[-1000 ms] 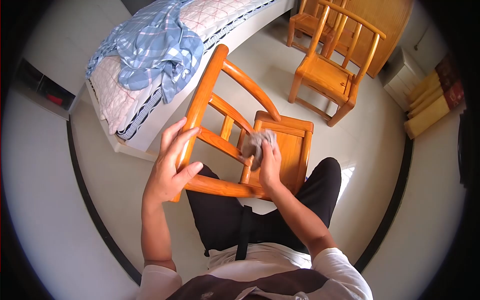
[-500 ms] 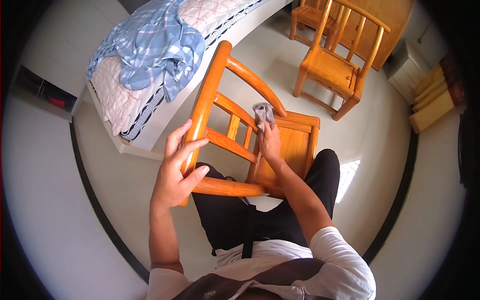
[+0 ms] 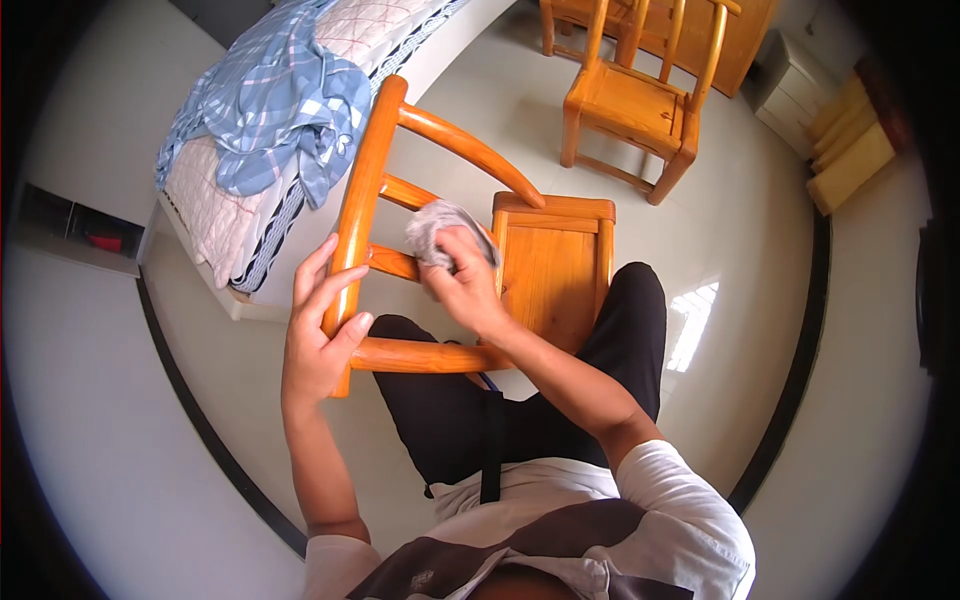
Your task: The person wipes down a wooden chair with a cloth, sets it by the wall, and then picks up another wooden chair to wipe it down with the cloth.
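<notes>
A glossy orange-brown wooden chair (image 3: 552, 275) stands tilted before me, its backrest toward the left and its seat on the right. My left hand (image 3: 316, 338) grips the backrest's top rail (image 3: 362, 190), with the fingers over the wood and the thumb on the near side. In my right hand (image 3: 466, 288) is a crumpled grey-white cloth (image 3: 436, 226), pressed to the slats in the middle of the backrest. Hand and cloth cover part of those slats. The seat's near edge lies between my knees.
A bed (image 3: 215, 215) with a blue plaid cloth (image 3: 270, 110) on it stands at the upper left. Another wooden chair (image 3: 635, 105) is at the upper right, near a white cabinet (image 3: 795, 85). Pale tiled floor (image 3: 730, 230) surrounds the chair; white walls flank both sides.
My right hand has moved left with the cloth, from near the seat end of the slats to mid-backrest. The left hand keeps its grip. The whole view has shifted slightly.
</notes>
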`<state>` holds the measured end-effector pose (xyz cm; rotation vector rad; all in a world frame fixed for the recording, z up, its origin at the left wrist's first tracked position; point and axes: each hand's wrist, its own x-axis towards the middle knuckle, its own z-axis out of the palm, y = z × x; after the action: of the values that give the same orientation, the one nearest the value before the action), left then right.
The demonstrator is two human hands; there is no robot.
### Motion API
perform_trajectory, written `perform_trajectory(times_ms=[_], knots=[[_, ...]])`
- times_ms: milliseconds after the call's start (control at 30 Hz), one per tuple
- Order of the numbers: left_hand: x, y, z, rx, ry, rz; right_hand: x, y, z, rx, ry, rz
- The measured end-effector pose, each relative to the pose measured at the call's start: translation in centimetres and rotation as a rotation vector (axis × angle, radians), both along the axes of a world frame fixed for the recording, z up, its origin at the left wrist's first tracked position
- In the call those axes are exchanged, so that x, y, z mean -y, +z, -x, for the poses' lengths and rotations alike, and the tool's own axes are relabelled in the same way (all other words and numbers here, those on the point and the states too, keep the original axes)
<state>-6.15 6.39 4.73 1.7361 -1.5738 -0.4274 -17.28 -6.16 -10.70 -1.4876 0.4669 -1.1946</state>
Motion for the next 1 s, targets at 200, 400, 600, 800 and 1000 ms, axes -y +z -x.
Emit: perform_trajectory(times_ms=[200, 400, 600, 800, 1000], knots=[[-0.2, -0.4, -0.6, 0.044, -0.012, 0.033, -0.7, -1.6, 1.8, -0.219, -0.082, 0.346], [-0.2, -0.1, -0.5, 0.051, -0.012, 0.023, -0.2, -12.8, 7.2, -0.839, -0.081, 0.077], [-0.3, -0.2, -0.6, 0.031, -0.002, 0.018, 5.4, -10.7, 5.3, -0.713, -0.234, -0.29], [0.0, -0.1, -0.5, 0.036, 0.0, 0.026, 12.5, -12.2, 4.2, -1.064, -0.34, 0.416], [-0.3, -0.2, -0.5, 0.024, 0.004, 0.034, 6.9, -11.7, 4.8, -1.238, -0.153, 0.233]])
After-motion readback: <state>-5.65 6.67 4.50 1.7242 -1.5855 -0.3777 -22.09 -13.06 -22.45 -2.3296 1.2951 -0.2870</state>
